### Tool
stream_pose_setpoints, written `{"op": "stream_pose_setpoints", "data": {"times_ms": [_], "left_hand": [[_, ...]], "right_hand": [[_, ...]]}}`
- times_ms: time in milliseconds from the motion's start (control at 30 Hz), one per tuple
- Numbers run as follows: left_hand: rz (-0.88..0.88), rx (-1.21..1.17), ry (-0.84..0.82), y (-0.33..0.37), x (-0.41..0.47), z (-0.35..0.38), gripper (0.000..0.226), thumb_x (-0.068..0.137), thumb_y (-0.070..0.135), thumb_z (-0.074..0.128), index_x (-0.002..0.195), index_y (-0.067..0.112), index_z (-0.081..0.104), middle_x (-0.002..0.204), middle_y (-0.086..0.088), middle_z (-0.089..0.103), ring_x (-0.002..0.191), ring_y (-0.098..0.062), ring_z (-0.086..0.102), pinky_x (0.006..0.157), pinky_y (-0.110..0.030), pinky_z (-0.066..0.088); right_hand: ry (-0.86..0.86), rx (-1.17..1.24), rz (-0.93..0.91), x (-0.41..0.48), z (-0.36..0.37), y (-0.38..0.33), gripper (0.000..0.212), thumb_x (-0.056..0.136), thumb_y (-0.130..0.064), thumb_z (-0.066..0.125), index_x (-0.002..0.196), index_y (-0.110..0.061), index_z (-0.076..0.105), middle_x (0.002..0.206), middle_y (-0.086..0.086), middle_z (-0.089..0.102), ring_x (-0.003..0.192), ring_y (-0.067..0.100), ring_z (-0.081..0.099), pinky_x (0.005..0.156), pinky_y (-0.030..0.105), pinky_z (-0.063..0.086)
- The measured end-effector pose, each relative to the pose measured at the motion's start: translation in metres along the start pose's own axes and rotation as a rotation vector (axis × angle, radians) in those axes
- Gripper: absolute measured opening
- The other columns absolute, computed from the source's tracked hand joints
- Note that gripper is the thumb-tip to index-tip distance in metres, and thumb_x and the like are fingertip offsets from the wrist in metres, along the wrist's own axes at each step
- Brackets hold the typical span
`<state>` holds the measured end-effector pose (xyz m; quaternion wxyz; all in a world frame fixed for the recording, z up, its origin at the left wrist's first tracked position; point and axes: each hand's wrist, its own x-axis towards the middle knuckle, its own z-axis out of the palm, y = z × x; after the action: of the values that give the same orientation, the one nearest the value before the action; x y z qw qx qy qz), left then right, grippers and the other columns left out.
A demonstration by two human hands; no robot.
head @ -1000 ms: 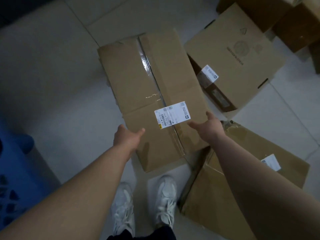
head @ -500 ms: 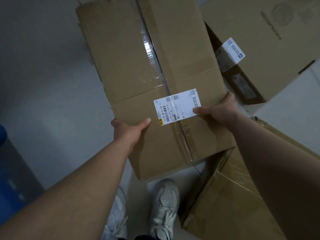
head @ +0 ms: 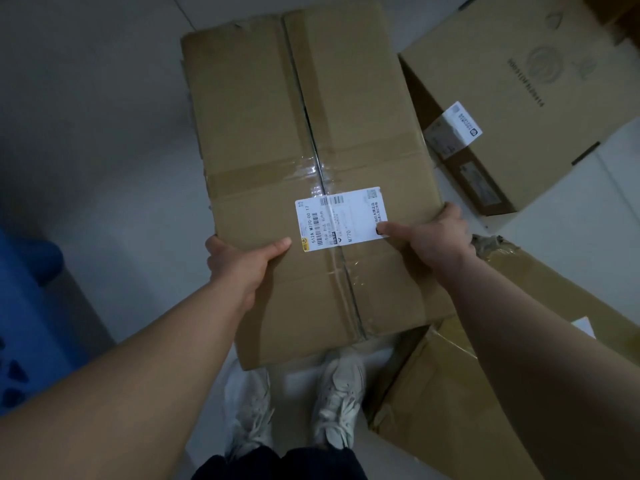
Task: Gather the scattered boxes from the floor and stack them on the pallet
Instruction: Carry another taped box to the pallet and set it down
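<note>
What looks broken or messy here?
The floor box by the right hand has a torn, crumpled corner with loose tape. On the held box, the top flaps gape apart along the far seam.

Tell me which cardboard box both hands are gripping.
The long middle box with the white label on its taped seam: left hand and right hand hold its sides. The printed box and the dented box lie unheld.

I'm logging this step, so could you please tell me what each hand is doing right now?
Left hand: grips the left edge of the cardboard box.
Right hand: grips the box's right edge, thumb on the label.
</note>
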<state>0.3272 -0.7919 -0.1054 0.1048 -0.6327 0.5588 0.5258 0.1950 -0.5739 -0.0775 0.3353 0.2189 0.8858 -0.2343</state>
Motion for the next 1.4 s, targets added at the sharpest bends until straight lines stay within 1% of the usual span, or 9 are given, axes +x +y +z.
{"op": "stream_pose_setpoints", "data": {"times_ms": [300,533,600,733,833,1000,1067,1200,1400], "left_hand": [[0.045,-0.042,0.030,0.020,-0.056,-0.086,0.108,0.039,0.038,0.094,0.127,0.021,0.034,0.127,-0.002,0.052,0.112,-0.026,0.055,0.099,-0.049,0.045],[0.028,-0.108,0.066,0.017,-0.107,-0.154,0.123,0.018,0.053,0.087,0.125,0.025,0.034,0.127,-0.002,0.052,0.112,-0.028,0.055,0.098,-0.050,0.046],[0.034,-0.147,0.082,0.008,-0.123,-0.175,0.120,0.022,0.051,0.089,0.125,0.024,0.035,0.127,-0.002,0.052,0.112,-0.027,0.054,0.098,-0.049,0.045],[0.031,-0.215,0.115,-0.023,-0.152,-0.216,0.104,0.045,0.034,0.094,0.128,0.020,0.034,0.128,-0.003,0.051,0.113,-0.027,0.053,0.098,-0.047,0.046],[-0.001,-0.252,0.154,-0.051,-0.170,-0.246,0.106,0.044,0.037,0.094,0.128,0.021,0.032,0.128,-0.003,0.052,0.112,-0.027,0.054,0.097,-0.048,0.047],[-0.042,-0.296,0.199,-0.097,-0.189,-0.294,0.121,0.043,0.036,0.095,0.141,0.021,0.025,0.134,-0.004,0.049,0.120,-0.026,0.050,0.102,-0.047,0.043],[-0.062,-0.293,0.219,-0.115,-0.193,-0.315,0.117,0.045,0.034,0.094,0.139,0.019,0.027,0.132,-0.003,0.050,0.119,-0.026,0.050,0.102,-0.047,0.043],[-0.119,-0.298,0.267,-0.147,-0.185,-0.351,0.132,0.024,0.048,0.092,0.137,0.021,0.028,0.130,-0.003,0.053,0.116,-0.027,0.053,0.098,-0.048,0.046],[-0.143,-0.333,0.262,-0.192,-0.149,-0.399,0.130,0.014,0.055,0.089,0.131,0.023,0.040,0.120,0.001,0.059,0.107,-0.025,0.059,0.093,-0.046,0.050]], "right_hand": [[0.009,-0.036,-0.072,-0.099,-0.027,-0.039,0.116,0.054,-0.061,0.083,0.145,-0.019,0.024,0.146,0.010,0.035,0.137,0.035,0.028,0.114,0.055,0.021],[-0.020,-0.079,-0.143,-0.173,-0.036,-0.058,0.118,0.054,-0.061,0.083,0.145,-0.017,0.022,0.148,0.011,0.033,0.137,0.037,0.027,0.114,0.054,0.020],[-0.034,-0.098,-0.187,-0.195,-0.034,-0.057,0.119,0.054,-0.062,0.083,0.145,-0.017,0.021,0.148,0.012,0.032,0.137,0.036,0.028,0.114,0.054,0.021],[-0.056,-0.137,-0.255,-0.239,-0.024,-0.049,0.119,0.052,-0.062,0.084,0.144,-0.015,0.024,0.146,0.013,0.034,0.136,0.036,0.030,0.113,0.054,0.023],[-0.060,-0.169,-0.306,-0.270,-0.009,-0.043,0.119,0.048,-0.063,0.084,0.140,-0.014,0.029,0.142,0.013,0.039,0.132,0.035,0.035,0.110,0.053,0.029],[-0.128,-0.209,-0.336,-0.315,0.027,-0.031,0.122,0.045,-0.064,0.084,0.141,-0.016,0.028,0.141,0.012,0.039,0.131,0.035,0.036,0.109,0.054,0.030],[-0.155,-0.226,-0.346,-0.331,0.047,-0.026,0.121,0.045,-0.063,0.085,0.141,-0.015,0.028,0.140,0.012,0.039,0.130,0.035,0.037,0.109,0.053,0.031],[-0.192,-0.243,-0.347,-0.355,0.089,-0.025,0.120,0.044,-0.061,0.086,0.140,-0.015,0.029,0.139,0.013,0.040,0.129,0.035,0.038,0.109,0.053,0.031],[-0.211,-0.259,-0.379,-0.379,0.157,-0.028,0.120,0.044,-0.062,0.085,0.140,-0.018,0.029,0.139,0.012,0.040,0.128,0.035,0.039,0.108,0.053,0.032]]}}
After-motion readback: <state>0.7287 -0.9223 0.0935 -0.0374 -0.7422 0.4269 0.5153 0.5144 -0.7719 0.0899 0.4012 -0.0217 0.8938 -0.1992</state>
